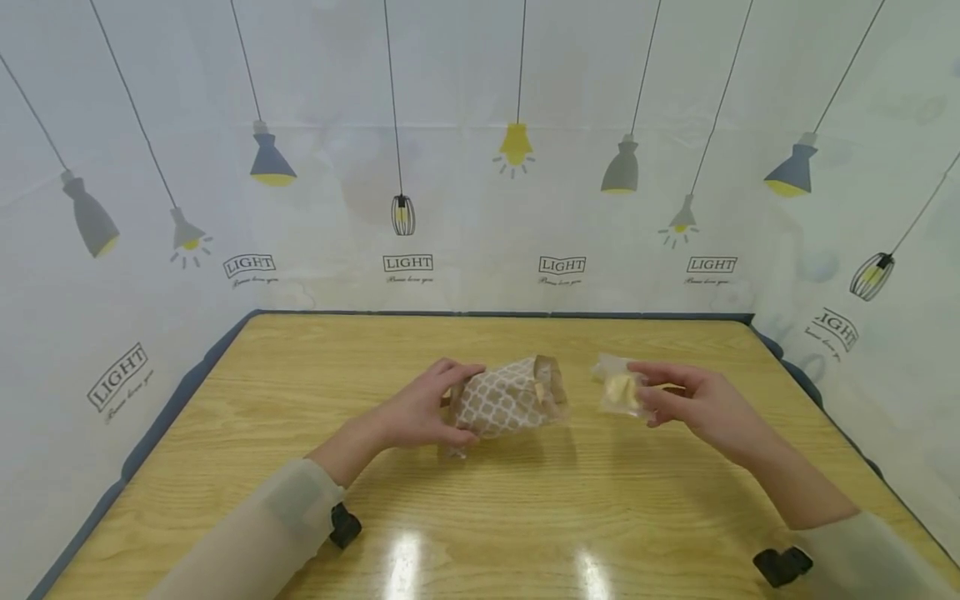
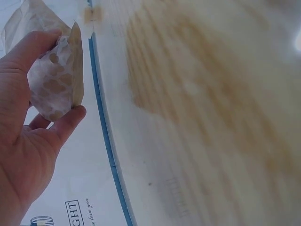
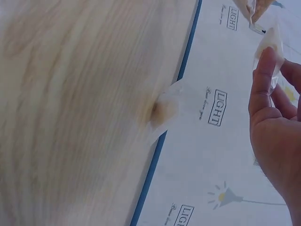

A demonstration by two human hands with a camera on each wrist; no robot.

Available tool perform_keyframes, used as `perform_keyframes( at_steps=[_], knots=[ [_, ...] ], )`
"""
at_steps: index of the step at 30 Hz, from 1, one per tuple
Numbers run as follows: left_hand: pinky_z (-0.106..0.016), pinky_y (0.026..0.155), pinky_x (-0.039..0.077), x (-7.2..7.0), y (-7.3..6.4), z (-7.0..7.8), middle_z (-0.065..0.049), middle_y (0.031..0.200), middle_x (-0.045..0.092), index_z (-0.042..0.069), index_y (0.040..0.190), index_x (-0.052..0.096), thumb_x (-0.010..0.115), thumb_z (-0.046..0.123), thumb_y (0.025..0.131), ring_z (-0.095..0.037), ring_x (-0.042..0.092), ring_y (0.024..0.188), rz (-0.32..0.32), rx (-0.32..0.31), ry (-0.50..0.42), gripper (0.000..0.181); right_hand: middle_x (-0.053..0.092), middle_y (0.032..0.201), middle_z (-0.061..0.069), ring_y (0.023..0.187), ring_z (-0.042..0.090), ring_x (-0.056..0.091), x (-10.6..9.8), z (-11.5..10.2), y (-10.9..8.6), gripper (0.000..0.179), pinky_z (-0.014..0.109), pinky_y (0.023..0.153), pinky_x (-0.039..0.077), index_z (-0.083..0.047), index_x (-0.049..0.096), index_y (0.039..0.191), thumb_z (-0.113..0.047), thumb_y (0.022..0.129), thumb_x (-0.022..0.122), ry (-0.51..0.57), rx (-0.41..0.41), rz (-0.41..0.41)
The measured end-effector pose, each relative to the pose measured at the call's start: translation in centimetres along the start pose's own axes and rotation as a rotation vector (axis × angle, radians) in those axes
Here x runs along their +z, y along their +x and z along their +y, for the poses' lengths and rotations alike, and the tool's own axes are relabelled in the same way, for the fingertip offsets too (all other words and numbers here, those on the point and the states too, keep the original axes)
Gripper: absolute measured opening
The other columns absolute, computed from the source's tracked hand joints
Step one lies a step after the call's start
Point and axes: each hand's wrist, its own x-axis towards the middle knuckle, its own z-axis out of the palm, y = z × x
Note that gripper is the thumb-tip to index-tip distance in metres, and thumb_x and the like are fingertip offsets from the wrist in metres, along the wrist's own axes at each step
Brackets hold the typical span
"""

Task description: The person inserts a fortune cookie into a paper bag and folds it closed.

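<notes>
- Sleeves (image 1: 251, 533): pale, both nearer than the bag; one lies off to its left, the other well off to its right.
- Black mounts (image 1: 346, 525): one by each cuff, likewise nearer than the bag.
- Left hand (image 1: 423, 407): at the bag's left end, gripping it, with the thumb on the near side and the fingers round the far side.
- Right hand (image 1: 701, 408): to the right of the bag and apart from it, pinching the packet between thumb and fingers.
- Bag (image 1: 495, 398): brown with a white lattice print, lying sideways in the left hand, its brown-lined mouth turned right; whether its underside touches the table, I cannot tell.
- Packet (image 1: 621, 390): clear wrap round something pale yellow, just right of the bag's mouth, not touching it.
- Table (image 1: 465, 508): wood-grained, spreading below the bag and out on all sides; two bright glints lie nearer than the bag.
- Blue edging (image 1: 495, 313): along the table's far side, beyond the bag.
- Wall (image 1: 450, 75): white, behind the bag, printed with hanging lamps (image 1: 516, 143) and "LIGHT" labels (image 1: 408, 263).
</notes>
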Motion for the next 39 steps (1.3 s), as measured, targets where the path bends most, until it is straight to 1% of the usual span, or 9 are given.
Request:
perform_keyframes(
  at_steps=[4, 9, 13, 16, 19, 26, 34, 37, 39],
  knots=[
    [-0.049, 0.120, 0.058, 0.0, 0.0, 0.0, -0.015, 0.151, 0.048, 0.014, 0.170, 0.040, 0.094, 0.019, 0.089, -0.032, 0.052, 0.140, 0.001, 0.004, 0.003, 0.097, 0.067, 0.133, 0.018, 0.099, 0.017, 0.077, 0.8, -0.8, 0.7, 0.055, 0.038, 0.088, 0.071, -0.009, 0.057, 0.158, -0.027, 0.109, 0.072, -0.005, -0.014, -0.015],
    [-0.048, 0.120, 0.058, 0.1, 0.0, -0.1, -0.015, 0.151, 0.048, 0.014, 0.170, 0.040, 0.094, 0.019, 0.088, -0.032, 0.052, 0.140, -0.001, 0.007, 0.003, 0.098, 0.066, 0.140, 0.024, 0.103, 0.017, 0.078, 1.7, -1.5, 1.5, 0.057, 0.041, 0.088, 0.071, -0.007, 0.053, 0.156, -0.026, 0.106, 0.075, 0.004, -0.018, -0.029],
    [-0.049, 0.120, 0.057, 0.1, 0.1, -0.1, -0.015, 0.150, 0.048, 0.012, 0.170, 0.040, 0.095, 0.017, 0.087, -0.032, 0.052, 0.140, -0.003, 0.009, -0.010, 0.099, 0.065, 0.140, 0.027, 0.104, 0.019, 0.078, 2.5, -2.1, 2.0, 0.057, 0.042, 0.087, 0.072, -0.005, 0.055, 0.154, -0.022, 0.105, 0.078, 0.030, -0.029, -0.047],
    [-0.050, 0.121, 0.056, 0.2, 0.1, -0.2, -0.015, 0.150, 0.048, 0.011, 0.170, 0.040, 0.095, 0.016, 0.087, -0.033, 0.051, 0.141, -0.008, 0.008, -0.025, 0.100, 0.066, 0.139, 0.027, 0.103, 0.018, 0.078, 3.0, -2.6, 2.4, 0.056, 0.041, 0.086, 0.072, -0.004, 0.057, 0.152, -0.020, 0.103, 0.079, 0.034, -0.035, -0.056],
    [-0.052, 0.122, 0.055, 0.2, 0.2, -0.3, -0.015, 0.151, 0.047, 0.012, 0.170, 0.039, 0.095, 0.016, 0.087, -0.033, 0.050, 0.142, -0.018, 0.005, -0.046, 0.100, 0.066, 0.137, 0.027, 0.099, 0.018, 0.078, 3.5, -3.0, 2.7, 0.055, 0.038, 0.083, 0.072, -0.002, 0.058, 0.152, -0.019, 0.103, 0.079, 0.029, -0.035, -0.064],
    [-0.053, 0.122, 0.055, 0.2, 0.2, -0.2, -0.014, 0.152, 0.047, 0.015, 0.170, 0.039, 0.094, 0.015, 0.087, -0.032, 0.050, 0.144, -0.034, 0.018, -0.076, 0.100, 0.069, 0.132, 0.025, 0.090, 0.020, 0.077, 4.0, -3.5, 3.3, 0.055, 0.035, 0.079, 0.071, -0.002, 0.060, 0.150, -0.019, 0.103, 0.080, -0.026, -0.037, -0.058],
    [-0.053, 0.122, 0.054, 0.2, 0.2, -0.1, -0.013, 0.153, 0.047, 0.017, 0.170, 0.040, 0.095, 0.016, 0.086, -0.032, 0.049, 0.144, -0.031, 0.017, -0.078, 0.101, 0.066, 0.123, 0.023, 0.088, 0.015, 0.074, 4.4, -3.5, 3.6, 0.050, 0.037, 0.076, 0.071, -0.001, 0.061, 0.147, -0.012, 0.101, 0.080, 0.023, -0.054, -0.043],
    [-0.053, 0.122, 0.054, 0.3, 0.2, 0.0, -0.014, 0.152, 0.047, 0.017, 0.170, 0.040, 0.095, 0.016, 0.086, -0.032, 0.049, 0.144, -0.030, 0.010, -0.084, 0.101, 0.068, 0.121, 0.021, 0.088, 0.013, 0.072, 4.8, -3.4, 3.7, 0.049, 0.033, 0.071, 0.069, -0.002, 0.064, 0.145, -0.012, 0.100, 0.081, -0.018, -0.074, -0.025],
    [-0.053, 0.123, 0.054, 0.3, 0.2, 0.1, -0.014, 0.152, 0.047, 0.017, 0.170, 0.040, 0.095, 0.016, 0.086, -0.032, 0.049, 0.144, -0.029, 0.005, -0.088, 0.101, 0.070, 0.120, 0.019, 0.088, 0.011, 0.070, 5.0, -3.3, 3.8, 0.049, 0.028, 0.067, 0.066, -0.003, 0.065, 0.143, -0.013, 0.099, 0.082, -0.052, -0.089, -0.013]
  ],
)
